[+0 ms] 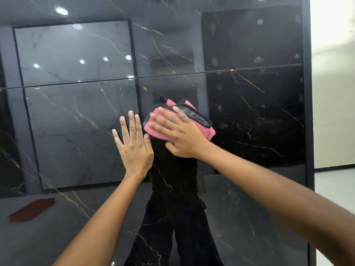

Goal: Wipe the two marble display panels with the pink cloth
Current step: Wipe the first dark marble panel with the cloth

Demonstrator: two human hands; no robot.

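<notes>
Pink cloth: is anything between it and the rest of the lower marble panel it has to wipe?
Only the left hand, flat on the lower marble panel just left of the pink cloth under the right hand. Elsewhere nothing visible.

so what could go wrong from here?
1. The left hand lies bare and flat on the glossy lower marble panel; it may leave prints on the wiped surface.
2. The pink cloth is bunched under the right hand, so each pass probably covers a narrow strip and may miss patches.
3. The upper marble panel shows smudgy spots at right, above the cloth.
</notes>
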